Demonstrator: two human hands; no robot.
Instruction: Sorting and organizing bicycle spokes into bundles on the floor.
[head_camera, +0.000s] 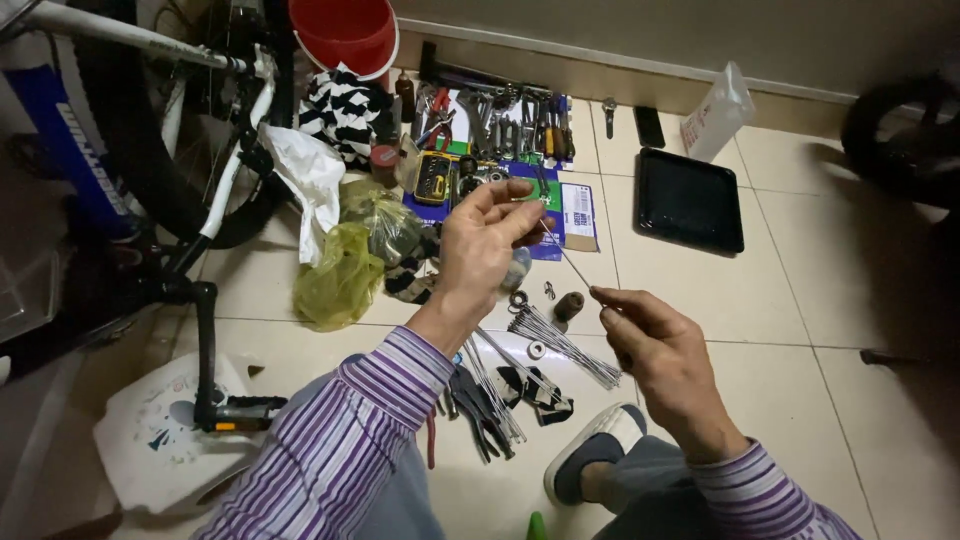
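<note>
Head view: left hand (485, 240) and right hand (655, 345) each pinch an end of one thin silver metal spoke (567, 257); loose spoke bundle (560, 342) lies untouched on the floor, apparently unsorted.

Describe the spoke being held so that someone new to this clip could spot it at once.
Start at the black tray on the tiled floor and look down and left to the two hands. The spoke is the single thin wire stretched between the left hand and right hand, unlike the spoke bundle lying below.
</note>
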